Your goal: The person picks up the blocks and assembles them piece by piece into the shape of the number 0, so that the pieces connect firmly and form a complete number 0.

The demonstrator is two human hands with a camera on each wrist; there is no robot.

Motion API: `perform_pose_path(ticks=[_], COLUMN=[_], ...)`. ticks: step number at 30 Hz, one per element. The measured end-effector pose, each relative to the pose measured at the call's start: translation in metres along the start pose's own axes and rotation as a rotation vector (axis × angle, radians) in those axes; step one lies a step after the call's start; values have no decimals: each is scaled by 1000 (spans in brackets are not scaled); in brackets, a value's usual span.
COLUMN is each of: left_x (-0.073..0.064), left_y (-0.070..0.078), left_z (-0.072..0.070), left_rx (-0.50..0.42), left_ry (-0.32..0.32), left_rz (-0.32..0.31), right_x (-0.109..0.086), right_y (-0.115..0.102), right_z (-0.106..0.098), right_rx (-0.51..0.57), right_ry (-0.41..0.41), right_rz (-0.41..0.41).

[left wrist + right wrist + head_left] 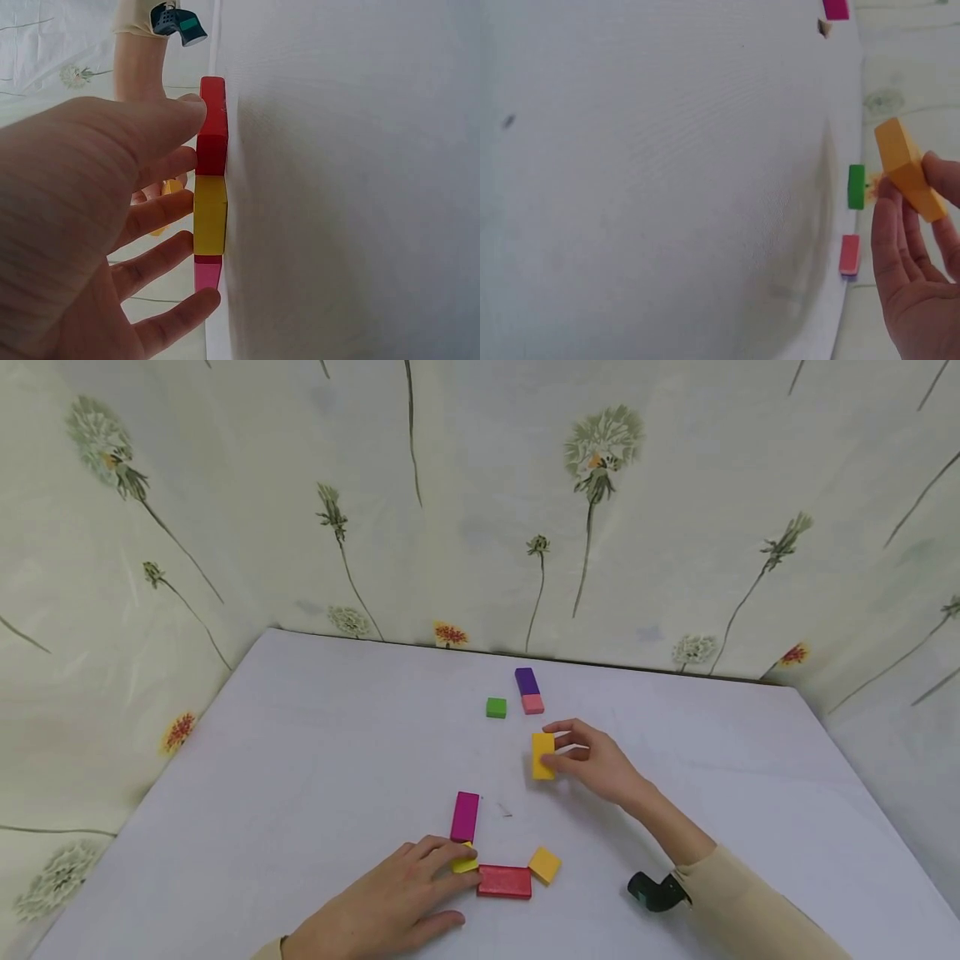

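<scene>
A: Where was the orange block (541,745)?
B: Right hand (597,765) pinched it above the surface (337,743), short of the far edge; left hand (397,893) was spread, touching the red block (505,882).
A: Handling?
B: Looked light, stiff, maybe slick, hardly fragile. Opposite sides, mid-length, seemed the best hold.

Dandelion-print backdrop (480,527) behind, beside pale table (337,735); soft light.

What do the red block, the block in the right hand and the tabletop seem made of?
Red block: probably painted wood, maybe plastic; slightly glossy, with pale highlights.
Held orange block: likely the same, but satin, with evenly coloured faces.
White tabletop: possibly cloth; matte, with fine texture.
</scene>
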State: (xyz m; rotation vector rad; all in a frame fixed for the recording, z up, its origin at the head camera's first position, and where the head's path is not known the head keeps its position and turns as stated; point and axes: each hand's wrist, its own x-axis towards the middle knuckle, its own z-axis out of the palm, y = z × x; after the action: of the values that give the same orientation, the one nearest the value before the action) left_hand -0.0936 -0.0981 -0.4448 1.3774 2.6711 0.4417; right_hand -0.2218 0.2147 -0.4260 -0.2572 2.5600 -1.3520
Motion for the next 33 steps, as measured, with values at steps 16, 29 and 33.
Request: perform_pose_path(ticks=[16, 29, 33], left_x=[2, 1, 0], left_y=[1, 0, 0], left_z=[-2, 2, 2], left_rx=[-10, -5, -6], left_ry=[-27, -2, -2], left_rz=[-17, -14, -10], right_x=[-27, -40, -43], right_y=[8, 14, 18], right_z=[4, 8, 9], right_rx=[27, 64, 75], right_ry=[-47, -90, -98], right_rz=[-19, -2, 15])
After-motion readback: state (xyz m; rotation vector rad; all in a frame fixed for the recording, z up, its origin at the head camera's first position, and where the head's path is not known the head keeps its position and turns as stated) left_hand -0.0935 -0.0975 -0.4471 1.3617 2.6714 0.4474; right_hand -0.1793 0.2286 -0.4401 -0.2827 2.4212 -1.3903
